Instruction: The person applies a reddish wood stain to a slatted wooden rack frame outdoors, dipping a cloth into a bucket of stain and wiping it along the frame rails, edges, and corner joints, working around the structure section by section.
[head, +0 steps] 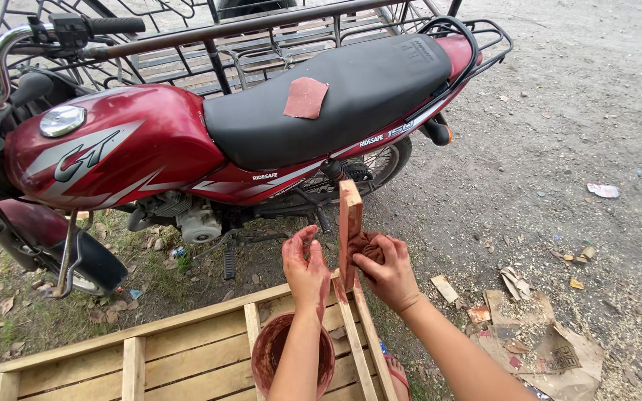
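A red motorcycle stands parked at the left and centre, a sheet of reddish sandpaper lying flat on its black seat. Below, a round reddish pot sits on the pale wooden frame. The left hand, stained red, steadies a wooden slat held upright above the frame, its grip spread flat against it. The right hand presses a stained rag to the slat's side, grip clamped on the rag. The slat shows red-brown, wet-looking colour.
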Demonstrator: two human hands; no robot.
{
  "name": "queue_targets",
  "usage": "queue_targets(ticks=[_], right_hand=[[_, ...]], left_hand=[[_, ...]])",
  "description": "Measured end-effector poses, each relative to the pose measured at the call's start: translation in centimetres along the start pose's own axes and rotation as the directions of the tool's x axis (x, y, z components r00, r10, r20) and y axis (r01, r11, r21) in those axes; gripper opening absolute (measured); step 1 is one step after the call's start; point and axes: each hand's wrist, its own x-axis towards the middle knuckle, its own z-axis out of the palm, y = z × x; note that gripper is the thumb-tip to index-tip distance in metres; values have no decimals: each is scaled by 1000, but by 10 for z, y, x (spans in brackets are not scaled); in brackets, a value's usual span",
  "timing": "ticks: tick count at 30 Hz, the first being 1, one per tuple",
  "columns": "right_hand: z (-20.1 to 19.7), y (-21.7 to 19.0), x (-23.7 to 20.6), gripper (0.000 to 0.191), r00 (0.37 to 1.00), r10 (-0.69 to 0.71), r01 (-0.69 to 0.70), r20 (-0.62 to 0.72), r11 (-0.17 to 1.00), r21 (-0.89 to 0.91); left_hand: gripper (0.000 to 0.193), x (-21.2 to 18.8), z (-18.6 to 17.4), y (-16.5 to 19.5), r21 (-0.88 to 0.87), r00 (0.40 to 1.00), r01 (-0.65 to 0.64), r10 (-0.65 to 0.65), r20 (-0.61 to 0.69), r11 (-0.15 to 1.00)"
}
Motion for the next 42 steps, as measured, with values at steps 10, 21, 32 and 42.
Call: queue_targets(ticks=[10,21,32,42], right_hand=[[-39,-9,70,41,989,1,6,-150,999,41],[28,-12,31,41,988,45,-38,-148,998,48],[20,-9,49,40,996,-4,10,-90,997,75],[33,-8,47,32,976,-66,67,-208,998,-2]], left_hand=[[26,-14,7,-7,-34,986,161,-159,46,986],[23,1,9,-11,-105,999,48,-50,-13,993],[23,4,-23,-24,-108,972,217,-226,-72,970],[23,0,-13,-30,-34,992,117,-118,-44,993]])
